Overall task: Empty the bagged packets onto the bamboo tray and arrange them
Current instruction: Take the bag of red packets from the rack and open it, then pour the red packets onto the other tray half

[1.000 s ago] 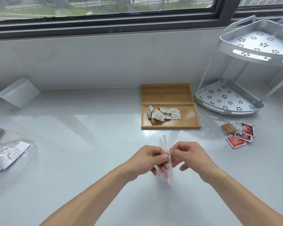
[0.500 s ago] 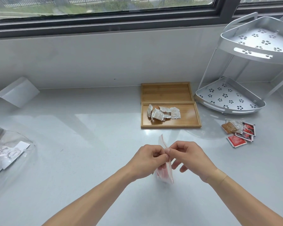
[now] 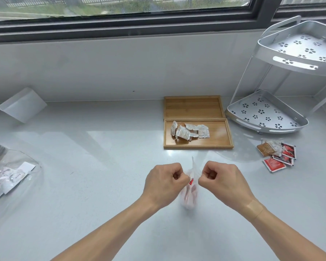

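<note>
Pulling the small bag (image 3: 190,191) open, we pinch one lip in each fist, left hand (image 3: 163,183) and right hand (image 3: 223,182). Beyond our grip sits the bamboo tray (image 3: 222,146) with white packets (image 3: 188,131) heaped at its left. Next we judge tipping it out there. Earlier our hands touched; now they've parted.

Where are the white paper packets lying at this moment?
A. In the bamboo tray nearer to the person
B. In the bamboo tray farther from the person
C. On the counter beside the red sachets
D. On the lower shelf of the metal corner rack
A: the white packets lie in a heap in the left part of the nearer bamboo tray; the farther tray holds nothing.
</note>
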`<state>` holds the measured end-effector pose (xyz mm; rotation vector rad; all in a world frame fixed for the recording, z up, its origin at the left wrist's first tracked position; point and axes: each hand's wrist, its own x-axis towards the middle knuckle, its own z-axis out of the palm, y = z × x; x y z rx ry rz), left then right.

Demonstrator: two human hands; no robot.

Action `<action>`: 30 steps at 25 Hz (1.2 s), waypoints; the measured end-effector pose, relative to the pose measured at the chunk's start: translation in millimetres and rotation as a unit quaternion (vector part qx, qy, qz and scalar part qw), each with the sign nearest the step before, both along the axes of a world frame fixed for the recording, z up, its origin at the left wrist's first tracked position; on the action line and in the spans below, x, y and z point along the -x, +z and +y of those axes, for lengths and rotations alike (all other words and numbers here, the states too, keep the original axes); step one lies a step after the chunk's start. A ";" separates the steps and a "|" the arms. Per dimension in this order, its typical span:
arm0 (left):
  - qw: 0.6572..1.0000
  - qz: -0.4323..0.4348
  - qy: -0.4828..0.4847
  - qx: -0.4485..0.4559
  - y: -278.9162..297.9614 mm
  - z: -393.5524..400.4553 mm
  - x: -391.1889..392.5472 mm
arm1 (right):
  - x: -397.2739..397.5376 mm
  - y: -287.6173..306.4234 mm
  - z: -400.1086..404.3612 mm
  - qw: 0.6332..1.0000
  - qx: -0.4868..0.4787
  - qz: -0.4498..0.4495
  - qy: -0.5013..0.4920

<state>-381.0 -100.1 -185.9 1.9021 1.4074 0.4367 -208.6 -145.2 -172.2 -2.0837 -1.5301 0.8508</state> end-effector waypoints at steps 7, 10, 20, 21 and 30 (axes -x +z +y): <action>0.989 0.126 -0.016 -0.074 12.1 21.4 27.8 | -29.6 17.9 1.8 0.974 -0.006 -0.217 0.071; 0.981 0.157 -0.073 -0.087 18.9 24.6 29.8 | -33.8 24.3 7.0 0.949 0.008 -0.289 0.123; 0.994 -0.032 0.004 0.100 41.9 43.6 6.8 | 23.8 26.3 25.6 0.915 -0.233 -0.268 0.194; 0.995 -0.039 0.014 0.094 45.1 46.2 8.7 | 29.1 25.7 33.2 0.918 -0.231 -0.261 0.189; 0.947 -0.133 0.182 0.229 -8.6 49.0 54.5 | 46.1 53.3 71.9 0.913 -0.275 -0.225 0.199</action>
